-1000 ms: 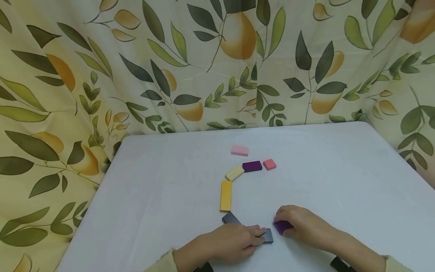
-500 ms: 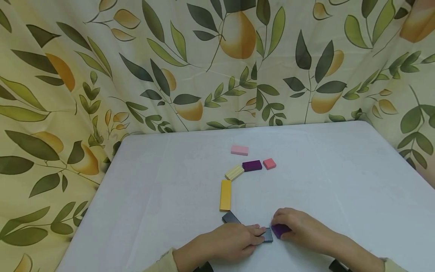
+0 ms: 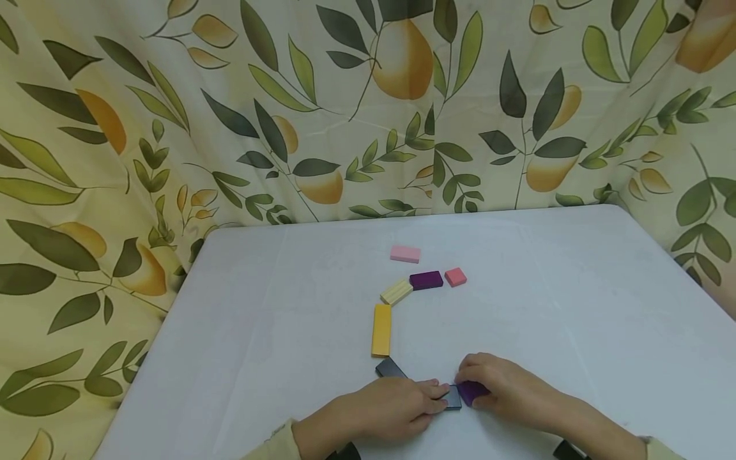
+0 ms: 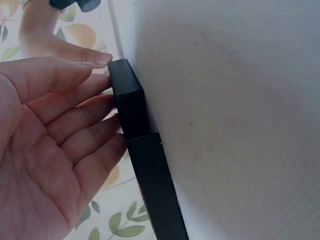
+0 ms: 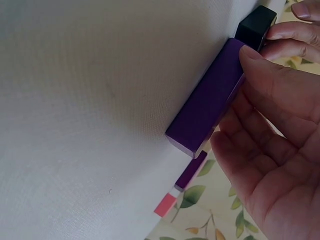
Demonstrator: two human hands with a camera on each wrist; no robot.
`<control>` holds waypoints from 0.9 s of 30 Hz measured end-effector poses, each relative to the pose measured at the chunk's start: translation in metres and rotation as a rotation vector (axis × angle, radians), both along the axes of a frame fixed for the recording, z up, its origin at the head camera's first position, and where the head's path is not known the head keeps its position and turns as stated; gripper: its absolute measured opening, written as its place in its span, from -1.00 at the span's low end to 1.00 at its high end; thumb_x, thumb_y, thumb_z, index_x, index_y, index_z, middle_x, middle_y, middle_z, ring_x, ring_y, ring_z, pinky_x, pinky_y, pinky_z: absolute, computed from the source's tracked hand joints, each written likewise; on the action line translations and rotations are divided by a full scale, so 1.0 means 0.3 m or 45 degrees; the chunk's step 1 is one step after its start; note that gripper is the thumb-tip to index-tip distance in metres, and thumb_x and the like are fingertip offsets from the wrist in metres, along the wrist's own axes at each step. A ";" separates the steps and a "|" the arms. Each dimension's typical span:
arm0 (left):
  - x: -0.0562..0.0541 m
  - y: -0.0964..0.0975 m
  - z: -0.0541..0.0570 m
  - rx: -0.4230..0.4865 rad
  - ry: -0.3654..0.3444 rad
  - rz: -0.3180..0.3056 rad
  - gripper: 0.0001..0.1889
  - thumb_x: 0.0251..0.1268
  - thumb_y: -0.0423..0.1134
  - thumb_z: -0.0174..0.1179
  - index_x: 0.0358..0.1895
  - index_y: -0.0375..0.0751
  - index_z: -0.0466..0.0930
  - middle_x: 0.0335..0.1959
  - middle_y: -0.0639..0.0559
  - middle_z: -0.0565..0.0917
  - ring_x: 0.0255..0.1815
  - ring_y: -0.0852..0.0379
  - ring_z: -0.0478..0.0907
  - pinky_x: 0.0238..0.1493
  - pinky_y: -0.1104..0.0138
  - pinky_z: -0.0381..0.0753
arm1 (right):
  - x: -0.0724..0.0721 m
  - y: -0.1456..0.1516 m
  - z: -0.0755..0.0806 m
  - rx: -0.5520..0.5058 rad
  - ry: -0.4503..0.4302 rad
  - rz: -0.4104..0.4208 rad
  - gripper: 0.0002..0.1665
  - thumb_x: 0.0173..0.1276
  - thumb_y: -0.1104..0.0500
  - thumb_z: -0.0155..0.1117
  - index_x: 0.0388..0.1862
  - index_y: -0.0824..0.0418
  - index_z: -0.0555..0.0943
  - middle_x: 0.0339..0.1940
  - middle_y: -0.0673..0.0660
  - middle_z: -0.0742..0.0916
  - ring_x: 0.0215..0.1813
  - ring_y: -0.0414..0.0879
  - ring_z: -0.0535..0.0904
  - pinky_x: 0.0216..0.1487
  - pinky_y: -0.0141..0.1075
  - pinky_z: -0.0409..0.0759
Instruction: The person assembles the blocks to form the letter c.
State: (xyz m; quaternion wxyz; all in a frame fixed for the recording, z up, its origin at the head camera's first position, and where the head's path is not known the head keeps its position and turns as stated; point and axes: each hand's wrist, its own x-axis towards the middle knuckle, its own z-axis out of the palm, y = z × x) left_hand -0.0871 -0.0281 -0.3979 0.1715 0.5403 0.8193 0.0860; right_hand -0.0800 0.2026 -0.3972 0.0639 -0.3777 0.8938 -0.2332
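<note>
My left hand [image 3: 397, 409] lies over a dark grey block [image 3: 454, 397], its outstretched fingertips touching the block's top. Most of that block is hidden under the fingers in the head view. In the left wrist view, two dark blocks, one nearer [image 4: 157, 185] and one farther [image 4: 132, 112], meet end to end beside the fingertips. A purple block [image 3: 473, 392] is pinched between the thumb and fingers of my right hand [image 3: 512, 386]. Its end meets the grey block's right end. The right wrist view shows this purple block [image 5: 205, 100] flat on the table, at an angle to the dark block [image 5: 256, 27].
From another grey block [image 3: 391, 367], a curve of blocks runs up the white table [image 3: 276, 332]: yellow block [image 3: 381, 330], cream block [image 3: 397, 292], second purple block [image 3: 426, 280], coral block [image 3: 456, 276]. A pink block [image 3: 405, 253] lies behind. A leaf-patterned cloth [image 3: 368, 140] hangs at the back.
My right hand has slid the purple block left, closing the small gap to the grey block's end. The left hand stays in place.
</note>
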 end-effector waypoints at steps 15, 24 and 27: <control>0.003 -0.001 0.001 -0.002 0.014 0.011 -0.64 0.41 -0.19 -0.05 0.21 -0.08 0.45 0.28 0.19 0.32 0.26 0.45 0.14 0.14 0.58 0.21 | -0.005 0.001 0.003 -0.002 0.036 0.091 -0.63 -0.06 0.37 0.43 -0.23 0.17 0.58 -0.20 -0.15 0.53 -0.17 -0.29 0.45 -0.15 -0.35 0.53; 0.002 -0.003 0.001 0.015 0.012 0.016 -0.65 0.40 -0.19 -0.04 0.20 -0.08 0.46 0.28 0.19 0.34 0.26 0.45 0.14 0.13 0.56 0.24 | -0.009 0.001 0.003 0.037 0.038 0.113 -0.62 -0.03 0.35 0.43 -0.20 0.14 0.57 -0.18 -0.17 0.52 -0.15 -0.30 0.42 -0.13 -0.37 0.52; 0.001 -0.004 0.001 0.023 -0.002 0.026 -0.65 0.40 -0.20 -0.03 0.20 -0.08 0.47 0.27 0.19 0.34 0.26 0.45 0.14 0.13 0.56 0.24 | -0.008 0.003 0.000 0.035 0.052 0.117 -0.61 -0.04 0.35 0.43 -0.19 0.15 0.57 -0.17 -0.17 0.51 -0.14 -0.30 0.43 -0.14 -0.37 0.51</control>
